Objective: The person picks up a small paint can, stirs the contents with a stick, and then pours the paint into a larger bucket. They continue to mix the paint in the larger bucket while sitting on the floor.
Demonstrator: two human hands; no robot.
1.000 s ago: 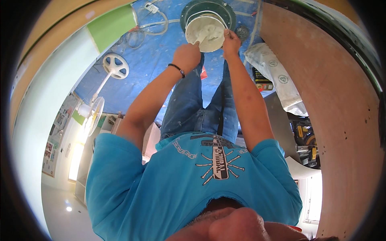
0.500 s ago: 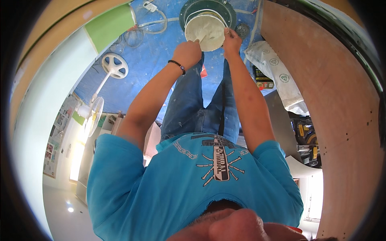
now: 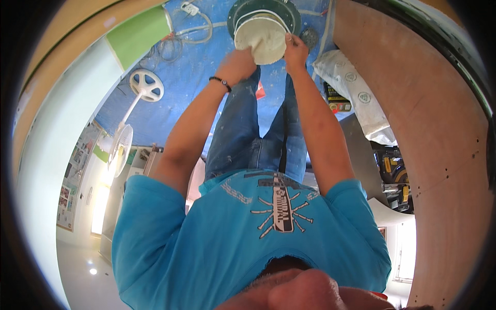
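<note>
Out in front of me, a white bucket [image 3: 246, 42] holds off-white paste [image 3: 266, 34] and tilts toward me. It stands in front of a round dark green tub [image 3: 289, 9]. My right hand [image 3: 296, 51] grips the bucket's right rim, thumb on top. At the near left rim my left hand [image 3: 237, 66], slightly blurred and wearing a dark beaded bracelet [image 3: 221, 82], is closed. A pale, paste-coloured streak runs from its fingers into the paste; whether this is a tool's blade I cannot tell.
Blue sheeting [image 3: 191, 77] covers the floor. A white stand fan [image 3: 122, 147] and a cable with a socket block [image 3: 191, 9] are on the left. To the right are a white plastic sack [image 3: 356, 93], a dark box [image 3: 337, 97] and a brown panel [image 3: 429, 129].
My left hand has shifted slightly left and down at the rim, and its wrist has turned. My right hand keeps its hold on the bucket.
</note>
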